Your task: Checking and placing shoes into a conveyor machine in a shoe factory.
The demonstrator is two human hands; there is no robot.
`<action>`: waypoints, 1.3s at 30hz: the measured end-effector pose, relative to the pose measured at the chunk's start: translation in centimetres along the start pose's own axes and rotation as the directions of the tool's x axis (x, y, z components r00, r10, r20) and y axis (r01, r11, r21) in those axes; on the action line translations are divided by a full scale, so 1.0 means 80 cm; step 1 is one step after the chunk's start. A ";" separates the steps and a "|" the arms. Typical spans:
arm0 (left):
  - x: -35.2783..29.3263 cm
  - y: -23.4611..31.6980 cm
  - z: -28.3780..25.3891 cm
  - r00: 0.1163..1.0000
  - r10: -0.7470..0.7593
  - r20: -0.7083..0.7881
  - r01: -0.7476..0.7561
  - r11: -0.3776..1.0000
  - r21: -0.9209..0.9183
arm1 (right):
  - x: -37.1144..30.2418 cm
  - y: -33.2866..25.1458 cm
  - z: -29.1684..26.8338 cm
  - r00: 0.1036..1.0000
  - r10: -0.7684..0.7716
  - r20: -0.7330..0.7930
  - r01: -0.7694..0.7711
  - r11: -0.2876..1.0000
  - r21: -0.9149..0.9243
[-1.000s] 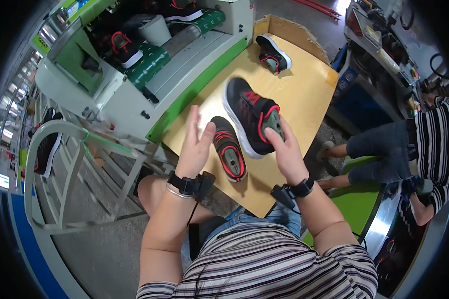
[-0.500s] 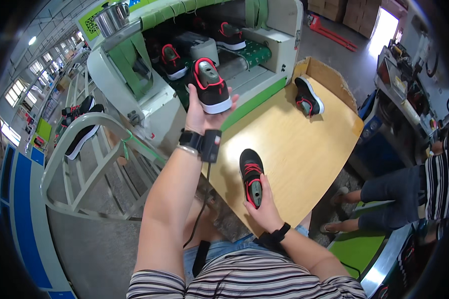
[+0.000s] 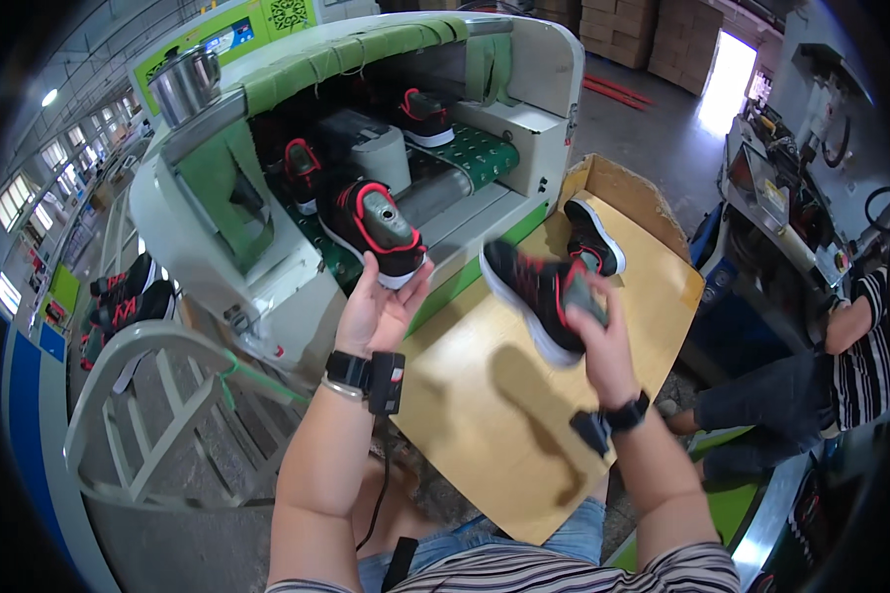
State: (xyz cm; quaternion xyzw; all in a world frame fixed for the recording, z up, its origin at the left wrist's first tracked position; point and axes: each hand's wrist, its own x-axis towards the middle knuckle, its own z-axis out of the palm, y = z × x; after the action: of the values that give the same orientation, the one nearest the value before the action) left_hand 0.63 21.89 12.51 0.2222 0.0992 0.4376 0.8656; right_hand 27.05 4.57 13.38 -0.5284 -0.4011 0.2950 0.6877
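The person's left hand (image 3: 386, 311) is grasping a black shoe (image 3: 366, 222) around its heel end, holding it in front of the opening of the white machine (image 3: 173, 212). The right hand (image 3: 608, 341) is gripping another shoe (image 3: 534, 296) by the heel, tilting it above the wooden board (image 3: 494, 435). Over there, a third shoe (image 3: 585, 235) is resting near the cardboard wall (image 3: 638, 198).
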 end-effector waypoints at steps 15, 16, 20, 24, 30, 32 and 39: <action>-0.023 0.025 0.018 0.998 -0.048 0.033 0.038 0.964 0.265 | 0.339 0.044 0.094 0.960 -0.220 0.176 0.279 0.825 -0.491; -0.020 0.025 0.017 0.999 -0.038 0.032 0.029 0.964 0.263 | 0.341 0.046 0.091 0.960 -0.214 0.182 0.277 0.828 -0.487; -0.014 0.023 0.013 1.000 0.015 -0.006 -0.014 0.973 0.231 | 0.359 0.044 0.088 0.960 -0.192 0.204 0.267 0.853 -0.449; -0.018 0.016 0.013 0.998 0.012 -0.061 0.003 0.969 0.246 | 0.396 0.051 0.073 0.956 -0.276 0.097 0.291 0.932 -0.216; -0.048 -0.044 0.000 0.991 -0.087 -0.098 0.089 -0.103 0.991 | 0.395 0.037 -0.003 0.898 -0.423 -0.122 0.336 0.839 -0.429; -0.059 -0.080 -0.014 0.969 -0.210 -0.128 -0.056 -0.695 0.717 | 0.393 0.028 -0.032 0.946 -0.319 -0.063 0.233 0.800 -0.553; -0.084 -0.179 -0.079 0.927 -0.172 -0.332 0.159 -0.621 0.768 | 0.372 0.068 -0.101 0.996 0.048 0.073 0.055 0.308 -0.950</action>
State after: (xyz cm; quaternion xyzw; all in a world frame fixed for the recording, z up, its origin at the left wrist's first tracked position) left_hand 4.52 11.00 0.05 0.8411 0.4673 -0.0624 0.2651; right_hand 49.14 26.70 14.28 -0.8176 -0.5285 0.0239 0.2274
